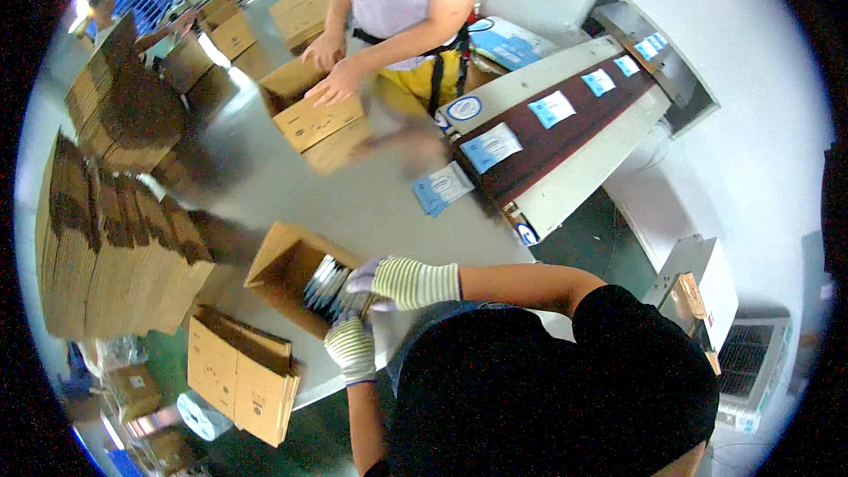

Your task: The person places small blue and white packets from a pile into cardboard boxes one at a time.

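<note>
Here both gloved hands (left [352, 346], right [402, 283]) grip closed around packet stack [325, 287] inside open carton [281, 258].

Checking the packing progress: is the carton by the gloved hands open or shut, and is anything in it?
Open. The carton has its flaps spread, and a row of flat packets stands inside, at both hands.
</note>
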`<state>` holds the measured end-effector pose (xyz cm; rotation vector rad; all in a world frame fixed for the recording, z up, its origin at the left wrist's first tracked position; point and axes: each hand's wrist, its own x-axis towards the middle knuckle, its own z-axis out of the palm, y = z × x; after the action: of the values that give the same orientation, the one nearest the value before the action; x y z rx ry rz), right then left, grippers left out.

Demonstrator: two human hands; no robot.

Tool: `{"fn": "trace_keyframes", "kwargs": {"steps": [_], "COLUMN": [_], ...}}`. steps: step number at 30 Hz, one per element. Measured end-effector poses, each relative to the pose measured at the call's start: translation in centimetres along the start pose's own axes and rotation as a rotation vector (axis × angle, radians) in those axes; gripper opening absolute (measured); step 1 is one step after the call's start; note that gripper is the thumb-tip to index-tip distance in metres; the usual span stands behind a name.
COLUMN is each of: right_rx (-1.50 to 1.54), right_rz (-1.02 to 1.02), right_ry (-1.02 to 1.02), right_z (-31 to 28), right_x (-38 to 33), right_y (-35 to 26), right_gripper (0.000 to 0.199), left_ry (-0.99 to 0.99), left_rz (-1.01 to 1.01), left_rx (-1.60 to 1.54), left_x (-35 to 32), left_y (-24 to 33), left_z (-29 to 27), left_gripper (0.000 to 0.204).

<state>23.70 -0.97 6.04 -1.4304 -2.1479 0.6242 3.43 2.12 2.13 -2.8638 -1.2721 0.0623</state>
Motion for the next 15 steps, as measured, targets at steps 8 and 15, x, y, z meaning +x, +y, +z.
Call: {"fn": "trace_keyframes", "kwargs": {"steps": [8, 15], "right_rx": [-0.008, -0.185], "right_rz": [0.426, 0.559], "right_ry": [0.095, -0.074], "right_z": [-4.7, -7.4], "right_x": [-9.1, -9.6], "right_y": [9.2, 11.9], "right_gripper": [0.051, 0.051], "left_ry": [0.103, 0.158], "left_rz": [-0.064, -0.062], "left_rx": [-0.022, -0.039], "left_x": [0.3, -1.0], "left_y": [0.6, 0.9], "left_z": [1.1, 3.6], "left_gripper": [0.018, 0.019]}}
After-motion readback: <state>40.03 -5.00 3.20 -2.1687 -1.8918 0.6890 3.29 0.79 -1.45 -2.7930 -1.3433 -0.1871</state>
